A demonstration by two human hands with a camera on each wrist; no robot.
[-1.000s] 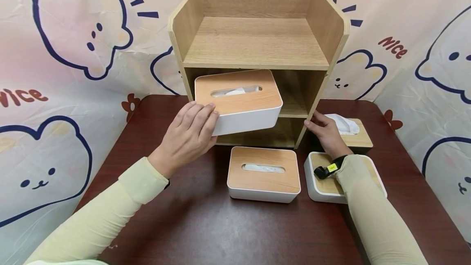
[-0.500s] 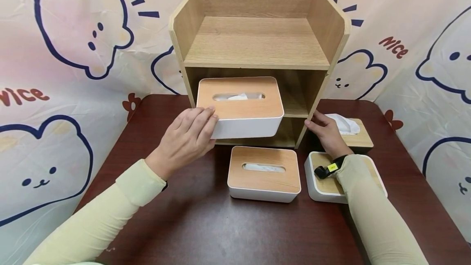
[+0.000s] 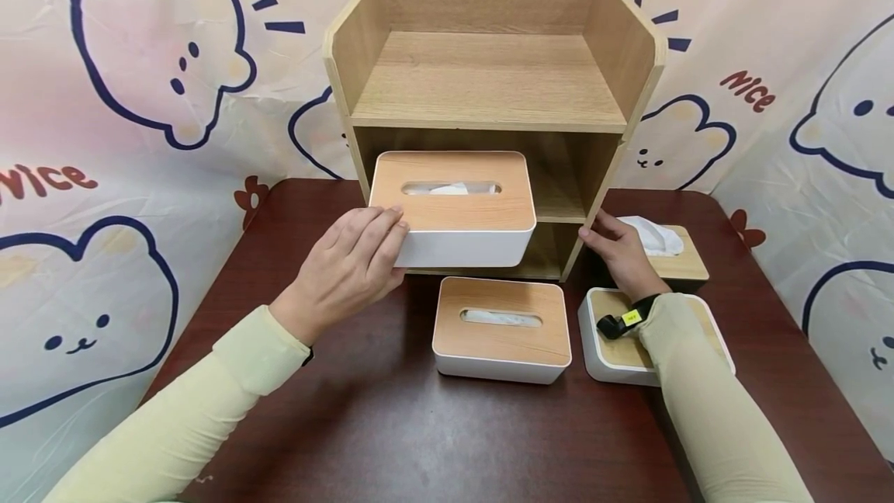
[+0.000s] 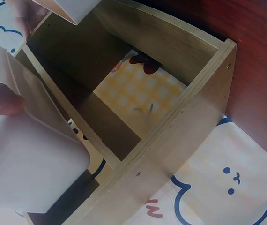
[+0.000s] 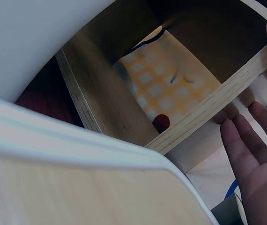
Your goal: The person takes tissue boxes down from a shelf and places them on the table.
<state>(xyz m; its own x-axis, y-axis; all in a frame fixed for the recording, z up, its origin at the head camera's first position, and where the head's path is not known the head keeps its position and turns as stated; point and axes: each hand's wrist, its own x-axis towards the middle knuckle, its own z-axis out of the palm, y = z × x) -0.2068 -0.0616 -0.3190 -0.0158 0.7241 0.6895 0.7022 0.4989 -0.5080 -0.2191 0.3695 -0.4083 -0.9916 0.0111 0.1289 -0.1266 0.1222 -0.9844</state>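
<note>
My left hand (image 3: pixel 342 270) grips the left front corner of a white tissue box (image 3: pixel 482 212) with a wood-look lid. The box is level, in front of the middle opening of a wooden shelf (image 3: pixel 489 76). In the left wrist view the thumb (image 4: pixel 4 103) presses on the white side of that box. At the shelf's right side panel, my right hand (image 3: pixel 621 254) holds the front edge, thumb in front. Seen from the right wrist, its fingers (image 5: pixel 248 145) reach along the outside of this panel. A second white tissue box (image 3: pixel 499 340) stands on the table below.
Beneath my right forearm lies a white box with a wooden top (image 3: pixel 601 363). Behind it stands a dark box with a wooden lid (image 3: pixel 687 258) and tissue sticking out. The dark red table (image 3: pixel 349 425) extends in front. A cartoon-print cloth (image 3: pixel 161 200) hangs round the back and sides.
My left hand has lowered the tissue box slightly, and the box has gone from tilted to level. My right hand keeps its hold on the shelf's side.
</note>
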